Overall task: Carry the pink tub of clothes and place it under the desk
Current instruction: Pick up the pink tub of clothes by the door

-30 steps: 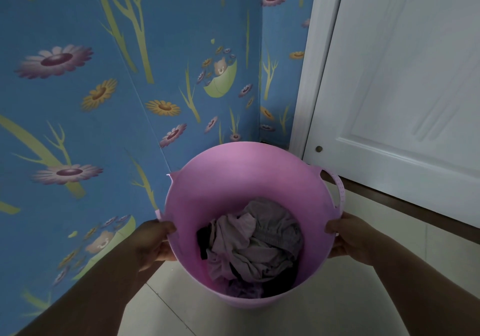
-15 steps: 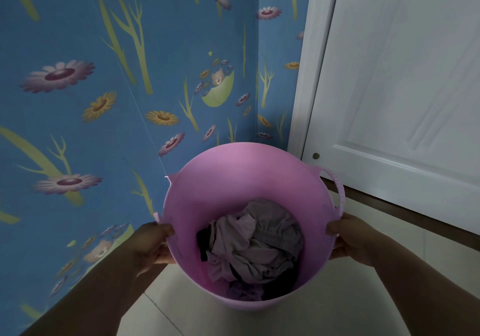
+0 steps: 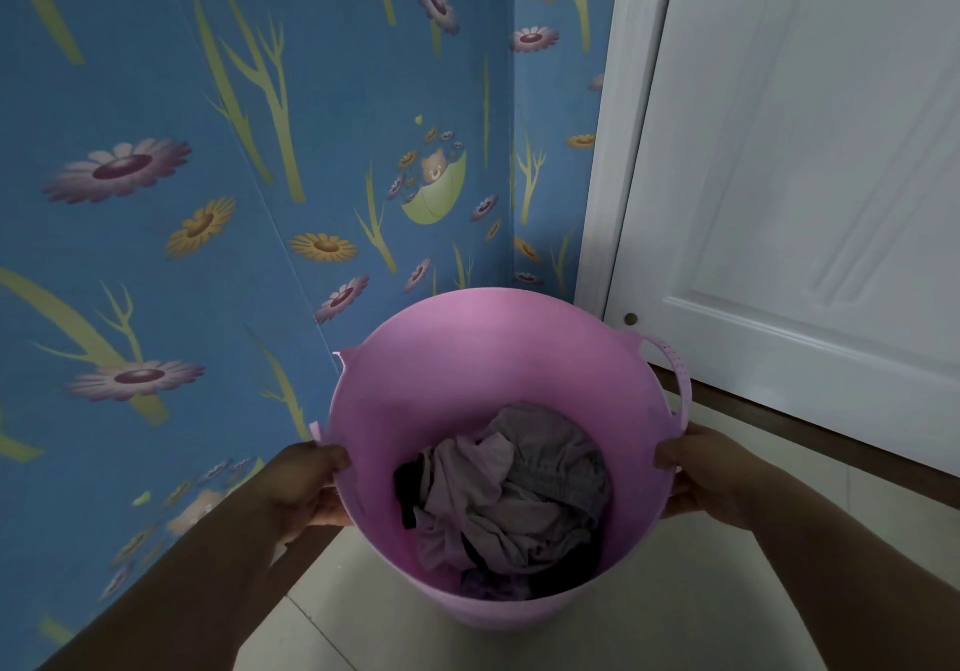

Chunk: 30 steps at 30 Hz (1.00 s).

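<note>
The pink tub (image 3: 467,358) is round and deep, in the lower middle of the head view, above a tiled floor. Crumpled grey, mauve and dark clothes (image 3: 514,488) lie in its bottom. My left hand (image 3: 311,483) grips the tub's left rim, and my right hand (image 3: 701,473) grips its right rim just below a loop handle (image 3: 675,374). The tub's base is partly hidden by its own wall. No desk shows in the view.
A blue flowered wall (image 3: 208,203) runs close along the left and meets a corner behind the tub. A white panelled door (image 3: 805,203) and its frame stand at the right. Pale floor tiles (image 3: 675,618) spread below and to the right.
The view has tilted upward a little, so the wall pattern and door sit lower in frame. Both hands keep the same grip on the tub's rim.
</note>
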Motion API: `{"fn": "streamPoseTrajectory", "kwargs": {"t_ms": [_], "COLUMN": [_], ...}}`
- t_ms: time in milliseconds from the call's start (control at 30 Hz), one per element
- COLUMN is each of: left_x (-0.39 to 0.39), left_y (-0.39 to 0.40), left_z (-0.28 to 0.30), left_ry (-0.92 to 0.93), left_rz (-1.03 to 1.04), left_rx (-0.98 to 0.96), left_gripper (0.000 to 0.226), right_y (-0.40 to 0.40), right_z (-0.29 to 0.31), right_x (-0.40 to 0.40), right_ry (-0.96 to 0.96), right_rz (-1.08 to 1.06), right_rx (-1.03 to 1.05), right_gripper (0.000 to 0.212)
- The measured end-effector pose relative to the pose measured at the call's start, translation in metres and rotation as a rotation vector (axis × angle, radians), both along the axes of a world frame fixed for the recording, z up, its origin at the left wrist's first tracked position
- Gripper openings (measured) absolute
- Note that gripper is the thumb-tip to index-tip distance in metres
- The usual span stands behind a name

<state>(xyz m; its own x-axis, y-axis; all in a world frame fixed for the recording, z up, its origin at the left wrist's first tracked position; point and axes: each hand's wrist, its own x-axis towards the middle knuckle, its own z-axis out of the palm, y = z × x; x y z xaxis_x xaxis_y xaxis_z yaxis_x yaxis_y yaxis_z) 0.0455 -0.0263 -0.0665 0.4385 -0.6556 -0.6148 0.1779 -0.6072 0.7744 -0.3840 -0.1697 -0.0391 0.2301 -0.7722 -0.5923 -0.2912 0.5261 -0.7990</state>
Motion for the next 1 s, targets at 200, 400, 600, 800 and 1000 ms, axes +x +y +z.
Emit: {"fn": "streamPoseTrajectory", "kwargs": {"t_ms": [200, 400, 600, 800, 1000], "left_x": [0.000, -0.001, -0.003, -0.007, -0.008], "left_y": [-0.003, -0.004, -0.002, 0.004, 0.011], "left_z": [0.006, 0.013, 0.037, 0.067, 0.105], "left_ry": [0.005, 0.001, 0.002, 0.004, 0.011], "left_rz": [-0.006, -0.002, -0.037, -0.047, -0.036], "left_rx": [-0.008, -0.004, 0.007, 0.024, 0.037], "left_gripper": [0.028, 0.028, 0.029, 0.028, 0.033], "right_y": [-0.006, -0.008, -0.004, 0.004, 0.013], "right_z": [0.007, 0.015, 0.034, 0.065, 0.101], "right_x": [-0.001, -0.003, -0.006, -0.008, -0.012], "right_ry": [0.013, 0.026, 0.024, 0.013, 0.014], "right_rz": [-0.008, -0.017, -0.032, -0.037, -0.044], "right_rx": [0.000, 0.007, 0.016, 0.037, 0.037], "right_gripper": [0.045, 0.043, 0.043, 0.046, 0.046]}}
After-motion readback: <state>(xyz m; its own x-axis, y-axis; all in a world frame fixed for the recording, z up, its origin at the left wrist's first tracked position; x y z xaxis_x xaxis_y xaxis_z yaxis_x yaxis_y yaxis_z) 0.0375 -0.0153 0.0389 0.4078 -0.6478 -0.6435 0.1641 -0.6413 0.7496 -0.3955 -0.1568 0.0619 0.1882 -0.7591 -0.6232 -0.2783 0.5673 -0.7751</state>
